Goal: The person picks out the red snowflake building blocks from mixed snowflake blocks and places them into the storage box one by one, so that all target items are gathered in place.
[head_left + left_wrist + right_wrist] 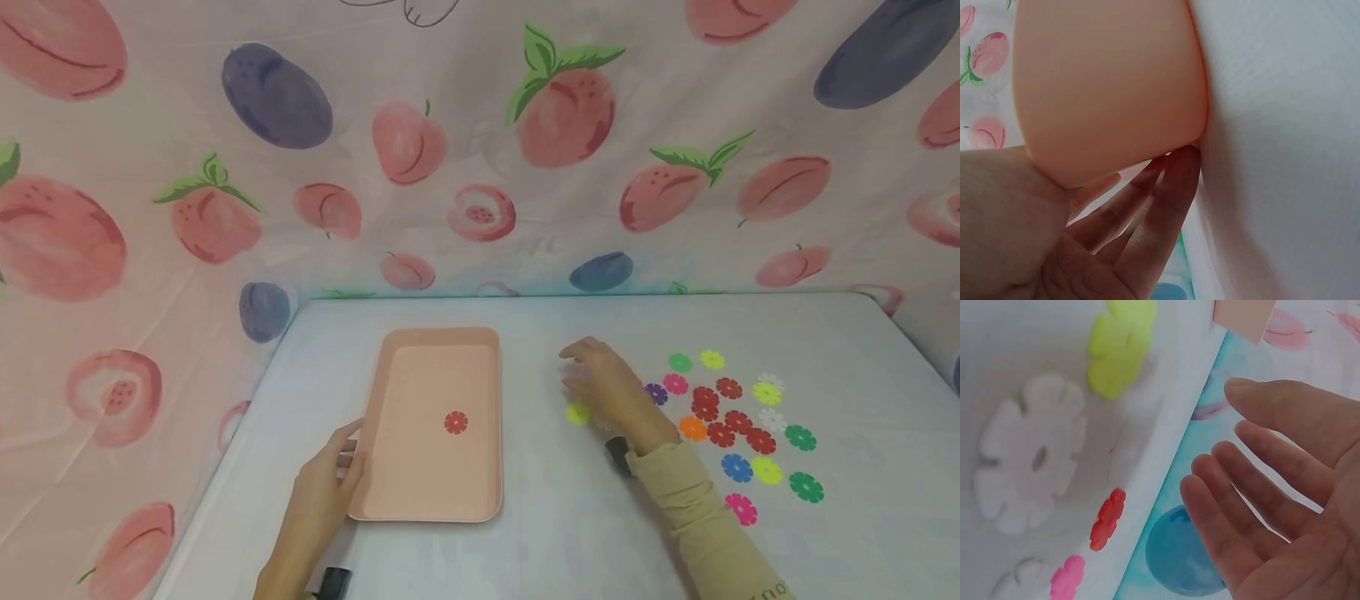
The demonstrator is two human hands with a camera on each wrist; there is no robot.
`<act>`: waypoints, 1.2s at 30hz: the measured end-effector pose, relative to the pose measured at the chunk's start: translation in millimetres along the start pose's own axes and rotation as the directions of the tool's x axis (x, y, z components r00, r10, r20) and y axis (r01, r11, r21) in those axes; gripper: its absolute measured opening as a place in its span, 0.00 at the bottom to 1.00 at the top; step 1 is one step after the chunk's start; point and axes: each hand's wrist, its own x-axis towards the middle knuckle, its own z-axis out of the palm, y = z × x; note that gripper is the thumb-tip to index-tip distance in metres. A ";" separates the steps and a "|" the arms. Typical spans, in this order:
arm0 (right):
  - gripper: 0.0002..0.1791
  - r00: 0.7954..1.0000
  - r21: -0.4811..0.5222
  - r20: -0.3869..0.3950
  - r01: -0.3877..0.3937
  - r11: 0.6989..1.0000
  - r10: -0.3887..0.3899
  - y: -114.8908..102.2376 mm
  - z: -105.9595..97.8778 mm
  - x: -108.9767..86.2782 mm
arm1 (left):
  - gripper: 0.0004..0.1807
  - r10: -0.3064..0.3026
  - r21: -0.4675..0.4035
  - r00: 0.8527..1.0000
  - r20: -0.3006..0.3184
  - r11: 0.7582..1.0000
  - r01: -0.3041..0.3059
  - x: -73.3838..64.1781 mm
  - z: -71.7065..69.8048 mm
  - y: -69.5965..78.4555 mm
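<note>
My left hand (324,482) grips the left edge of a shallow peach tray (427,350). In the left wrist view its thumb side lies over the tray wall (1110,81), and the fingers meet the lower edge. A red notched plastic disc (456,422) lies inside the tray. My right hand (603,383) hovers over the table, fingers spread and loosely bent, with nothing in its grasp. Beside it are a yellow-green disc (577,413) and a white disc (1032,456), mostly hidden by the hand in the head view.
Several notched discs lie scattered at the right, among them an orange disc (693,428), a blue disc (737,467), a green disc (806,487) and a pink disc (741,509). A fruit-patterned cloth (480,167) hangs behind the white table (540,533).
</note>
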 end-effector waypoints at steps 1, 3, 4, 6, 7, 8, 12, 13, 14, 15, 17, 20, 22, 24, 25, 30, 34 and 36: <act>0.21 1.000 0.004 0.007 -0.014 1.000 0.014 1.3 -0.6 0.2 | 0.26 -0.001 -0.001 1.000 0.001 1.000 0.001 -0.1 0.1 0.0; 0.21 0.999 0.014 0.022 -0.044 0.999 0.043 3.2 -1.9 0.3 | 0.26 -0.002 -0.004 1.000 0.004 1.000 0.002 -0.3 0.2 0.0; 0.21 0.998 0.021 0.030 -0.063 0.998 0.063 3.8 -2.6 0.3 | 0.26 -0.001 -0.005 1.000 0.005 1.000 0.001 -0.3 0.4 -0.1; 0.21 0.995 0.037 0.044 -0.091 0.995 0.089 5.2 -4.1 -0.1 | 0.26 0.003 -0.006 1.000 0.007 1.000 -0.003 -0.3 0.2 -0.2; 0.22 0.994 0.045 0.048 -0.098 0.994 0.096 6.2 -4.7 -0.2 | 0.26 0.006 -0.007 1.000 0.006 1.000 -0.006 -0.4 0.0 -0.2; 0.22 0.994 0.051 0.049 -0.099 0.994 0.097 6.9 -5.3 -0.4 | 0.26 0.009 -0.007 1.000 0.005 1.000 -0.009 -0.3 -0.3 -0.2; 0.22 0.997 0.053 0.031 -0.071 0.996 0.070 12.0 -6.8 -1.4 | 0.26 0.017 0.001 1.000 0.004 1.000 -0.017 0.1 -1.8 0.6; 0.22 0.998 0.051 0.026 -0.066 0.996 0.065 13.0 -7.1 -1.4 | 0.26 0.016 0.002 1.000 0.003 1.000 -0.016 0.1 -2.3 0.7; 0.22 0.998 0.047 0.022 -0.066 0.997 0.065 14.1 -7.3 -1.5 | 0.26 0.015 0.005 1.000 0.004 1.000 -0.015 0.2 -2.7 0.9; 0.22 0.997 0.045 0.019 -0.069 0.997 0.068 15.0 -7.5 -1.6 | 0.26 0.014 0.007 1.000 0.004 1.000 -0.014 0.0 -3.1 0.9; 0.22 0.996 0.044 0.022 -0.083 0.996 0.082 16.5 -8.1 -1.3 | 0.26 0.012 0.007 1.000 0.002 1.000 -0.012 -0.4 -3.6 0.6; 0.23 0.993 0.037 0.027 -0.113 0.993 0.112 19.1 -9.1 -0.6 | 0.25 0.013 0.005 1.000 -0.003 1.000 -0.013 -0.9 -3.5 0.0; 0.24 0.992 0.030 0.031 -0.122 0.992 0.121 21.5 -9.8 0.3 | 0.25 0.016 0.003 1.000 -0.005 1.000 -0.016 -0.9 -2.9 -0.6; 0.24 0.991 0.026 0.035 -0.131 0.991 0.130 24.4 -10.4 1.0 | 0.25 0.020 -0.001 1.000 -0.007 1.000 -0.020 -1.0 -2.2 -1.1; 0.24 0.990 0.027 0.037 -0.135 0.990 0.134 25.8 -10.7 1.3 | 0.25 0.021 -0.002 1.000 -0.007 1.000 -0.021 -0.9 -1.9 -1.2; 0.23 0.991 0.039 0.033 -0.128 0.991 0.127 32.8 -12.4 1.9 | 0.25 0.029 -0.004 1.000 -0.013 1.000 -0.029 0.0 -0.8 -1.3; 0.22 0.995 0.039 0.022 -0.096 0.995 0.095 38.1 -13.0 2.5 | 0.25 0.032 -0.002 0.999 -0.018 0.999 -0.032 0.8 -0.1 -1.4; 0.22 0.996 0.041 0.018 -0.087 0.995 0.086 41.3 -12.9 3.0 | 0.25 0.033 -0.002 0.999 -0.018 0.999 -0.033 1.1 0.5 -1.6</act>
